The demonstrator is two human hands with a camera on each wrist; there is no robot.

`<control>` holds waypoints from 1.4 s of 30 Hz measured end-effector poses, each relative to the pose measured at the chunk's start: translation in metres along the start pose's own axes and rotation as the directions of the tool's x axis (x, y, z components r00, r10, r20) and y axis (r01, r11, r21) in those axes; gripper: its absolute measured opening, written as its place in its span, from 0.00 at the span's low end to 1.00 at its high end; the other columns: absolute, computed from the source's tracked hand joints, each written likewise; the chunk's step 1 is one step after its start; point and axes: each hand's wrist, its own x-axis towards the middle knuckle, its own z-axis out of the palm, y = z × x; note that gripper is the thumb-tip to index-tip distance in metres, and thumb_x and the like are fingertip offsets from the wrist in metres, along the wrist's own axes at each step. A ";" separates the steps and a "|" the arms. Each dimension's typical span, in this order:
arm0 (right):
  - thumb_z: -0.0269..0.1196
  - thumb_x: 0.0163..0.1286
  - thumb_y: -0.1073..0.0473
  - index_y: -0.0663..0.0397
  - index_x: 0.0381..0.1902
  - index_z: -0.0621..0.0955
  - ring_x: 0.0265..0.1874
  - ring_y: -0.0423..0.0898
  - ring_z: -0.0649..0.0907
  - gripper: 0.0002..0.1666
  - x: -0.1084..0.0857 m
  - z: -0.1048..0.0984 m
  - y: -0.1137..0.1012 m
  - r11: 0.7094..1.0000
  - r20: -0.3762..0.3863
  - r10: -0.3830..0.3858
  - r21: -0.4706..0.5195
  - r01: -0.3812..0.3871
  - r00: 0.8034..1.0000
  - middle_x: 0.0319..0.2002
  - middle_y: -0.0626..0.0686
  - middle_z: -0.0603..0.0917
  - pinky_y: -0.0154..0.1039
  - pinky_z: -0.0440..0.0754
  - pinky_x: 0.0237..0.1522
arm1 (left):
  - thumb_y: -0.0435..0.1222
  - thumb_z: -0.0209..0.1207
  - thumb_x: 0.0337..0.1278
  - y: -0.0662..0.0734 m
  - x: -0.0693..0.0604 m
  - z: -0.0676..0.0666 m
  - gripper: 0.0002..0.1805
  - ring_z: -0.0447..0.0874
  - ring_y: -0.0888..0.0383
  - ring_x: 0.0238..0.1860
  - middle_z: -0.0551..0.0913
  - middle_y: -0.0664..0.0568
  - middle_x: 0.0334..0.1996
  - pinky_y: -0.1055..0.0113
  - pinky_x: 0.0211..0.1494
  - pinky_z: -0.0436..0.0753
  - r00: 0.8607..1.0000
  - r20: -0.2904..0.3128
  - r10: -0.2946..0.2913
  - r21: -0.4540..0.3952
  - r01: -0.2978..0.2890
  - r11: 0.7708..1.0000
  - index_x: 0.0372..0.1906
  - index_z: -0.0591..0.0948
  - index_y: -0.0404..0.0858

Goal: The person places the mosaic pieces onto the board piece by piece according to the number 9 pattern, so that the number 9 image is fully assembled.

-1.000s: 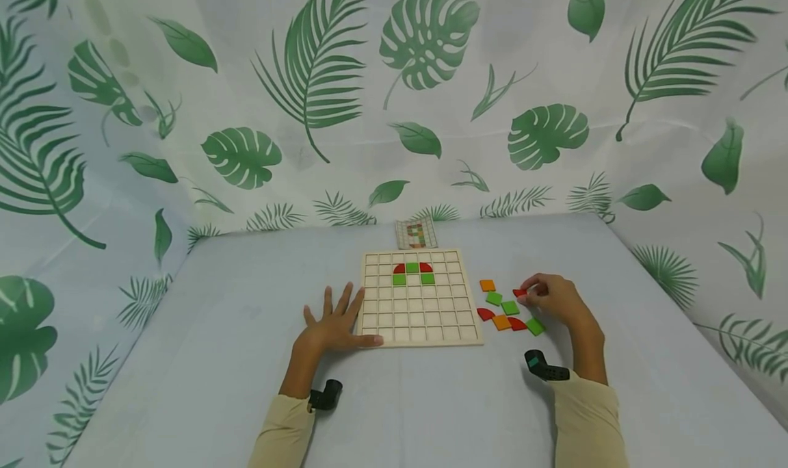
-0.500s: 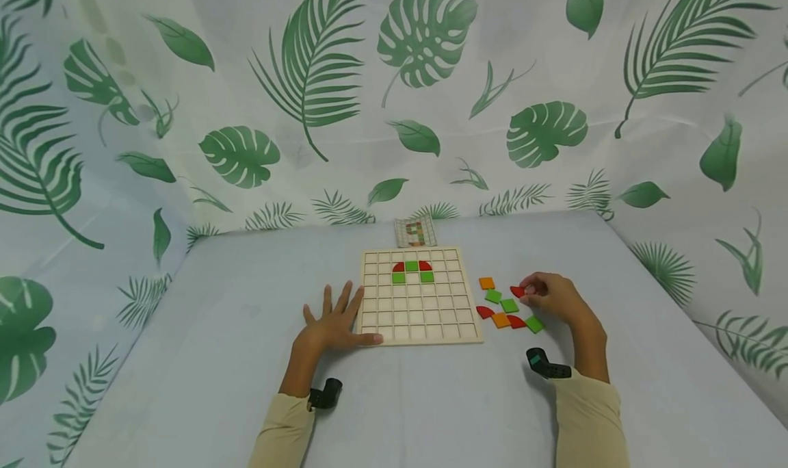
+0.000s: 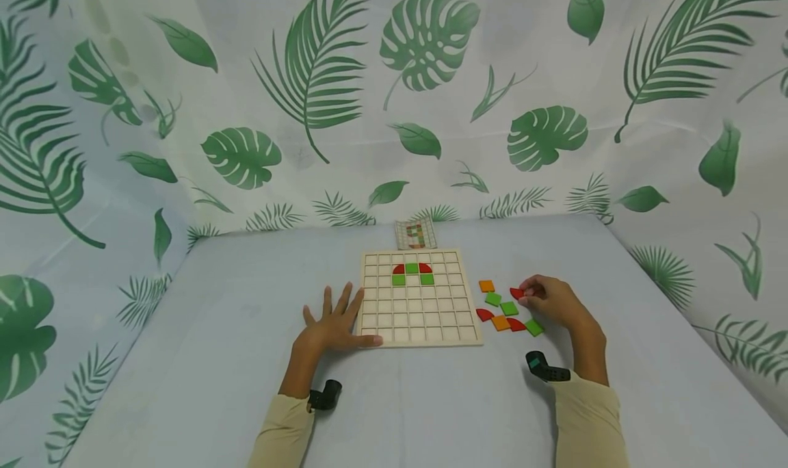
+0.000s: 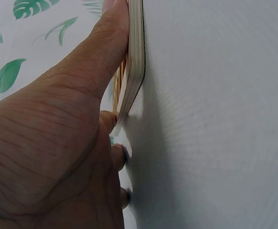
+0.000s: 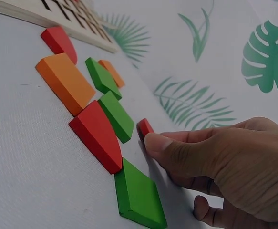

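My right hand (image 3: 552, 300) pinches a red quarter-circle tile (image 3: 516, 293) between thumb and fingers, just over the table. In the right wrist view that red tile (image 5: 145, 126) shows only in part beyond the thumb tip. Spread fingers of my left hand (image 3: 333, 328) lie along the left side of the wooden grid board (image 3: 415, 317), and the thumb rests on its front left corner. On the board's upper part, red quarter-circle tiles and green square tiles (image 3: 412, 268) form an arch. The left wrist view shows the thumb against the board's edge (image 4: 136, 52).
Loose tiles lie between board and right hand: orange squares (image 3: 501, 323), green squares (image 3: 509, 308) and red quarter-circles (image 3: 485, 314). A printed pattern card (image 3: 416, 234) lies behind the board. A leaf-print cloth (image 3: 431, 98) hangs behind the pale table.
The red tile in my right fingertips has shifted slightly left and turned a little, showing more of itself. My left hand and the board have stayed put.
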 end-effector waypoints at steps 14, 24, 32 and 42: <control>0.63 0.69 0.61 0.68 0.50 0.76 0.40 0.53 0.78 0.18 0.000 0.001 -0.003 1.000 -0.019 -0.010 0.027 0.011 1.000 0.40 0.61 0.80 0.49 0.79 0.50 | 0.68 0.60 0.50 0.000 0.001 0.001 0.59 0.24 0.35 0.77 0.36 0.47 0.80 0.23 0.66 0.36 1.000 -0.003 -0.006 -0.005 0.006 1.000 0.79 0.44 0.47; 0.63 0.69 0.60 0.66 0.52 0.76 0.44 0.55 0.76 0.19 0.003 0.003 -0.006 0.999 -0.014 0.020 0.046 -0.019 1.000 0.43 0.62 0.79 0.54 0.78 0.55 | 0.69 0.59 0.49 -0.002 0.005 0.006 0.60 0.23 0.35 0.77 0.35 0.48 0.80 0.23 0.66 0.36 1.000 -0.006 -0.006 0.003 0.007 1.000 0.80 0.44 0.49; 0.63 0.69 0.60 0.65 0.52 0.76 0.44 0.55 0.77 0.18 0.006 0.004 -0.014 0.999 -0.033 -0.014 0.036 0.015 0.999 0.43 0.62 0.80 0.55 0.78 0.57 | 0.68 0.59 0.49 -0.003 0.005 0.006 0.60 0.23 0.35 0.77 0.35 0.48 0.80 0.23 0.66 0.36 1.000 -0.010 -0.004 0.000 0.004 1.000 0.79 0.44 0.49; 0.64 0.69 0.62 0.64 0.50 0.78 0.42 0.52 0.78 0.15 0.014 0.009 -0.032 0.990 -0.051 -0.129 0.045 0.131 0.990 0.41 0.59 0.82 0.49 0.79 0.51 | 0.68 0.59 0.50 -0.002 0.004 0.003 0.60 0.23 0.36 0.77 0.34 0.48 0.80 0.23 0.67 0.35 1.000 0.002 -0.008 -0.003 0.008 1.000 0.80 0.43 0.49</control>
